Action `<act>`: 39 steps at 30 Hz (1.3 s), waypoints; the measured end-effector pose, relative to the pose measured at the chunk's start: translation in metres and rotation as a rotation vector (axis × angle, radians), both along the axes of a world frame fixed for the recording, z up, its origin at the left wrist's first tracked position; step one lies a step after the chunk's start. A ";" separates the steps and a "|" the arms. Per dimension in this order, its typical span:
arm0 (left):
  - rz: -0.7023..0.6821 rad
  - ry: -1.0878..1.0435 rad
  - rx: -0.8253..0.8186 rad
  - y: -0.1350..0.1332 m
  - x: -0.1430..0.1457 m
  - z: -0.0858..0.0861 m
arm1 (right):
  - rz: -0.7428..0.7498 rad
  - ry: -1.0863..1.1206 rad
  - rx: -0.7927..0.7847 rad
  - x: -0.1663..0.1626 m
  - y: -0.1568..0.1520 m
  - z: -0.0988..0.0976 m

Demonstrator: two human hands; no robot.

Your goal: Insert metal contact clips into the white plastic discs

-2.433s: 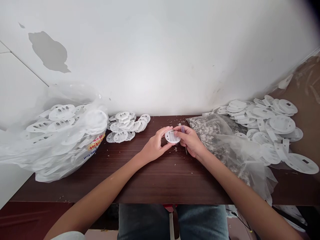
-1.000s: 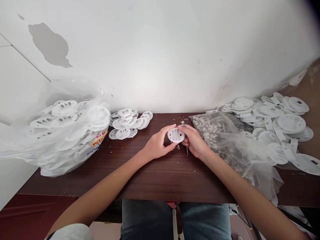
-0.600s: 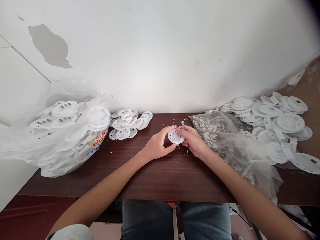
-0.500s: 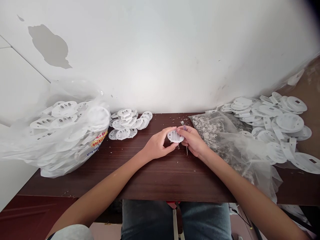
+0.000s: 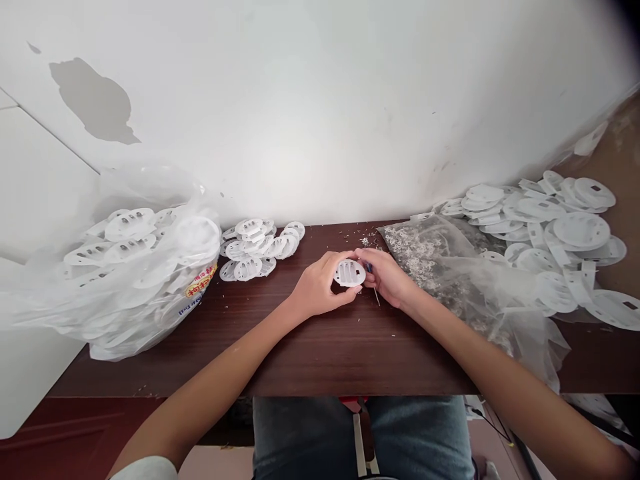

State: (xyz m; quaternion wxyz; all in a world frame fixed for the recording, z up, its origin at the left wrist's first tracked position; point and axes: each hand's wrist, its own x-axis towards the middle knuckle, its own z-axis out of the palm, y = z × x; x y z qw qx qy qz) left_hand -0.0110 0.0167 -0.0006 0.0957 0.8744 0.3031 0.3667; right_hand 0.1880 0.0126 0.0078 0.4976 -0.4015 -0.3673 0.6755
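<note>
Both hands meet over the middle of a dark wooden table point(image 5: 320, 347). My left hand point(image 5: 319, 287) curls round a small white slotted plastic disc point(image 5: 349, 273), gripping its left rim with thumb and fingers. My right hand point(image 5: 385, 275) closes on the disc's right side and also holds a thin metal pin-like tool point(image 5: 375, 294) that sticks out below the fingers. The disc's face is tilted toward me.
A clear plastic bag point(image 5: 125, 267) full of white discs sits at the left. A small pile of slotted discs point(image 5: 257, 247) lies behind my left hand. At the right are a clear bag of tiny metal parts point(image 5: 440, 260) and a heap of larger white discs point(image 5: 555, 240). Scraps litter the table.
The hands stay together on the disc, turning it slightly; its face now shows more fully. The camera has shifted a little, so everything sits slightly higher in view.
</note>
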 end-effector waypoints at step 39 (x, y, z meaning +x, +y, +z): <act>-0.194 -0.063 -0.439 -0.013 0.004 -0.006 | 0.048 0.282 0.278 0.011 -0.025 0.039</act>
